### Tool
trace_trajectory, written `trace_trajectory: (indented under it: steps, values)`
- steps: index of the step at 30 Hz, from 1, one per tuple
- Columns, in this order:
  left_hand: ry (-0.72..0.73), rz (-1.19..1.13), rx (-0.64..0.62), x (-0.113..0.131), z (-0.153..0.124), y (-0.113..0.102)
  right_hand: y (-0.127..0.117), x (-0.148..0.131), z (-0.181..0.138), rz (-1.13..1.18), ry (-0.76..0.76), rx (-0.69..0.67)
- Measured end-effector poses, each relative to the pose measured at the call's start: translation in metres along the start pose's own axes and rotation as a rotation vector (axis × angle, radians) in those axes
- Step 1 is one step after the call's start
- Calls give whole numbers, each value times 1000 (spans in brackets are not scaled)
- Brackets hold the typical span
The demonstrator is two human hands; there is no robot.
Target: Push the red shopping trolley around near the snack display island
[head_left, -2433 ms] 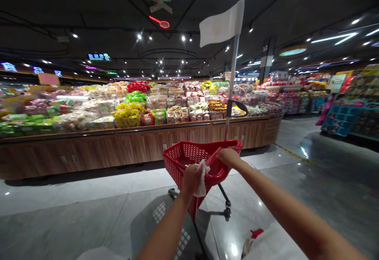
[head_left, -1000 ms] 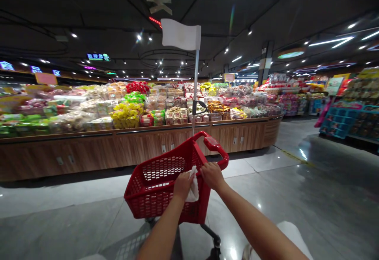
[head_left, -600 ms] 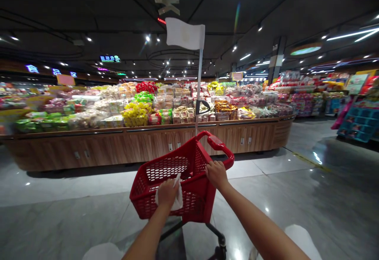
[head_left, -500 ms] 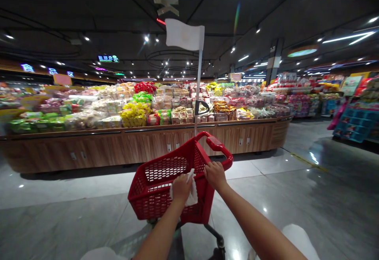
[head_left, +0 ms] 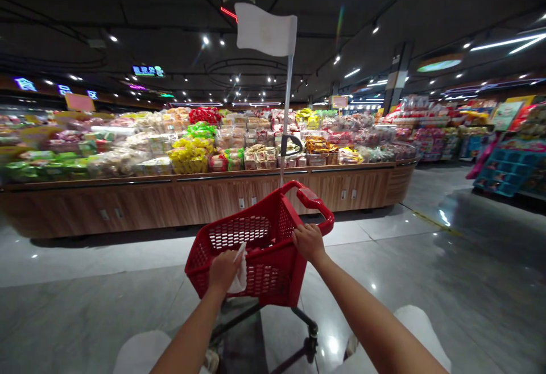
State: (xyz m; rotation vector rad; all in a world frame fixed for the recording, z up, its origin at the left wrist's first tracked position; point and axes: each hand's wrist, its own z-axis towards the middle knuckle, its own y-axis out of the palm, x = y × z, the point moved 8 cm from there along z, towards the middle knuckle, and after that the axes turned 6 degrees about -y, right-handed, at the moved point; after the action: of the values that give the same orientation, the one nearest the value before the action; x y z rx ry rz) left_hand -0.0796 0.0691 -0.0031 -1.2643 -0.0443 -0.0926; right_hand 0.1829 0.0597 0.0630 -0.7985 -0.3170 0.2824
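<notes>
A red shopping cart (head_left: 260,283) stands side-on in front of me, with perforated basket walls and a red handle at its right end. My left hand (head_left: 223,271) is closed on a white cloth (head_left: 239,274), pressing it over the near rim of the basket. The cloth hangs down the outer wall. My right hand (head_left: 307,242) grips the basket's upper edge near the handle (head_left: 318,203), fingers wrapped over it. From the cart's handle end rises a pole with a white flag (head_left: 267,28) on top.
Behind the cart runs a long wood-panelled display counter (head_left: 149,209) heaped with packaged food. Racks of goods, among them a blue rack (head_left: 505,166), stand at the right. Grey shiny floor tiles (head_left: 106,311) surround the cart, and my knees show at the bottom.
My left hand has slid left along the cart's near rim with the cloth, away from the handle end. My right hand keeps its hold. The view has tipped slightly downward.
</notes>
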Motion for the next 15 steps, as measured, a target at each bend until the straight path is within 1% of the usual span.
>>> trace_trajectory:
  steps: [1, 2, 3, 4, 5, 6, 9, 10, 11, 12, 13, 14, 15]
  values:
    - [-44, 31, 3, -10, -2, -2, 1, -2, 1, 6, 7, 5]
    - [-96, 52, 9, -14, -2, -5, 2, -3, 1, 11, 16, 10]
    - [-147, 60, 18, -11, -2, -7, 3, -5, 2, 16, 25, 14]
    - [-188, 50, 31, 0, -1, -10, 4, -7, 3, 20, 33, 17]
    - [-207, 23, 44, 17, 1, -12, 5, -9, 3, 24, 39, 17]
    - [-196, -17, 55, 40, 4, -14, 5, -11, 4, 29, 38, 15]
    - [-70, -158, 66, 120, 16, -21, 6, -15, 6, 43, 26, -9]
    - [-39, -191, 73, 141, 19, -23, 5, -15, 6, 49, 22, -21]
    - [-7, -217, 76, 155, 22, -24, 4, -14, 6, 52, 20, -32]
    - [24, -235, 76, 163, 23, -24, 3, -12, 6, 55, 17, -40]
    - [53, -244, 75, 164, 23, -23, 2, -10, 5, 56, 10, -47]
    - [82, -242, 69, 159, 22, -20, 0, -8, 5, 56, -5, -52]
    - [108, -228, 59, 147, 20, -16, -1, -5, 4, 57, -27, -60]
